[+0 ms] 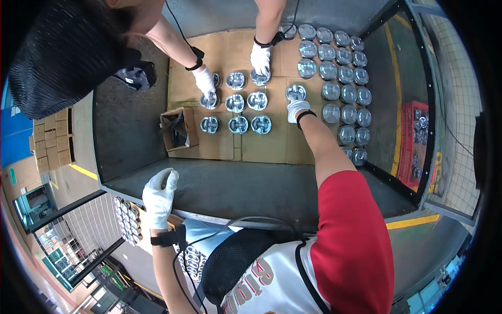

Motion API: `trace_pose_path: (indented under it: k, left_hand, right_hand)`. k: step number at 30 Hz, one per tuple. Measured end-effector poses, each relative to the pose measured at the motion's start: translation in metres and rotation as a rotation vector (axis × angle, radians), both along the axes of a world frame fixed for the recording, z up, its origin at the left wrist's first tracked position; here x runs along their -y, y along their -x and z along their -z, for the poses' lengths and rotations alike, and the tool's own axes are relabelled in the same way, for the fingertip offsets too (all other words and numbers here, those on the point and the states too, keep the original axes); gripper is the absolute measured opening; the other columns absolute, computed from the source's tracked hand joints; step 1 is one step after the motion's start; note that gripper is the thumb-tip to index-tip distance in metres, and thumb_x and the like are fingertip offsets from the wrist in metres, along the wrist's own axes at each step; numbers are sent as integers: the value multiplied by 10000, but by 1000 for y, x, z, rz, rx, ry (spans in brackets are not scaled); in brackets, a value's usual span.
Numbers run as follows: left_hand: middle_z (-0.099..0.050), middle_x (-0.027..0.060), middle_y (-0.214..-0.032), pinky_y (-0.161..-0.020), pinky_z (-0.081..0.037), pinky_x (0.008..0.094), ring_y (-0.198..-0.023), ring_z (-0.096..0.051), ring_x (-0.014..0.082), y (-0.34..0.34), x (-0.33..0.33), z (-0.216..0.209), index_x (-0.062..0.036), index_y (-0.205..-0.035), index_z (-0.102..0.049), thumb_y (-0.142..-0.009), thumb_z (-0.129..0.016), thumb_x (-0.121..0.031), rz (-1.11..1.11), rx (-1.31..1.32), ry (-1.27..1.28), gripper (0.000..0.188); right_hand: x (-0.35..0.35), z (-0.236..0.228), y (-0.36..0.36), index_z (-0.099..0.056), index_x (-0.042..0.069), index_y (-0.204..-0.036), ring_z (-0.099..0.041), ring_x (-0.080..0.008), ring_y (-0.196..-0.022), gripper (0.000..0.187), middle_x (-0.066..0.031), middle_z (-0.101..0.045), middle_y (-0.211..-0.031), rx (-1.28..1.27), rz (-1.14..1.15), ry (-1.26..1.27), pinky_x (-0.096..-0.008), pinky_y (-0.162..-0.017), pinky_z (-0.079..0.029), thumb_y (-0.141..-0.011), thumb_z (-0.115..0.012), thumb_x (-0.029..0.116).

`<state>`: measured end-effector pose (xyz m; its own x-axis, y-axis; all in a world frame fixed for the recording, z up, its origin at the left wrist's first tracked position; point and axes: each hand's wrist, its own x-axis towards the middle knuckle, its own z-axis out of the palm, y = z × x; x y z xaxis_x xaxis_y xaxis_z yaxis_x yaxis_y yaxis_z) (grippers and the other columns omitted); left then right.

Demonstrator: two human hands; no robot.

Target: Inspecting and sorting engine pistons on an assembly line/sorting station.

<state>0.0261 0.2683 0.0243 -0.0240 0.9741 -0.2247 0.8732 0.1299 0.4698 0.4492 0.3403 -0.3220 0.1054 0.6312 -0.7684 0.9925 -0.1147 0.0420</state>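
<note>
My right hand (297, 109), in a white glove, has its fingers closed on a metal engine piston (296, 92) over the cardboard. My left hand (159, 194), also gloved, hovers above the table's near edge. Its fingers are loosely bent, thumb apart, and no object shows in them. Left of my right hand, several pistons (238, 124) stand in loose rows with their hollow sides up. Across from me, a co-worker's gloved hands touch two more: one hand (205, 82) at a left piston (209, 101), the other (260, 58) at a far piston (260, 77).
Many pistons (348, 94) stand crown up in tight rows along the table's right side. A small cardboard box (194, 127) with dark contents sits at the left. Cardboard sheet (277, 146) covers the dark metal table (251, 183). A red crate (405, 141) lies beyond the right edge.
</note>
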Motion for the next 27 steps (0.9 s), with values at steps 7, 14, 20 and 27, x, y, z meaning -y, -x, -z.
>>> trace_pose_path:
  k: [7, 14, 20, 27]
  left_hand:
    - [-747, 140, -940, -771, -547, 321, -817, -710, 218, 10, 1, 11, -9, -1073, -735, -914, -737, -349, 50, -32, -24, 375]
    - [-740, 157, -928, -765, -548, 338, -815, -713, 269, 7, 1, 5, -19, -1049, -738, -904, -738, -361, 45, -66, -40, 371]
    - [-729, 149, -865, -711, -543, 348, -736, -700, 267, 2, -3, 6, -29, -1016, -741, -890, -749, -346, 27, -32, -43, 342]
    - [-723, 148, -831, -636, -549, 334, -660, -700, 238, -9, -8, -5, 11, -1008, -730, -879, -757, -271, 38, -25, -4, 311]
  right_hand:
    - [25, 20, -15, -711, 104, -1151, -711, -268, -1028, 328, -92, -733, -1098, 8, 8, -451, -394, -827, -576, -886, -547, 207]
    - [-15, -6, -17, -699, 89, -1175, -681, -332, -1088, 334, -189, -699, -1161, -77, 103, -170, -405, -914, -553, -886, -559, 180]
    - [-53, -5, -12, -722, 71, -1127, -647, -348, -1156, 294, -202, -663, -1245, -157, 166, -228, -427, -973, -535, -890, -608, 203]
    - [-126, 10, 9, -684, 62, -1166, -628, -378, -1162, 348, -194, -656, -1255, -237, 289, -439, -460, -990, -521, -957, -546, 305]
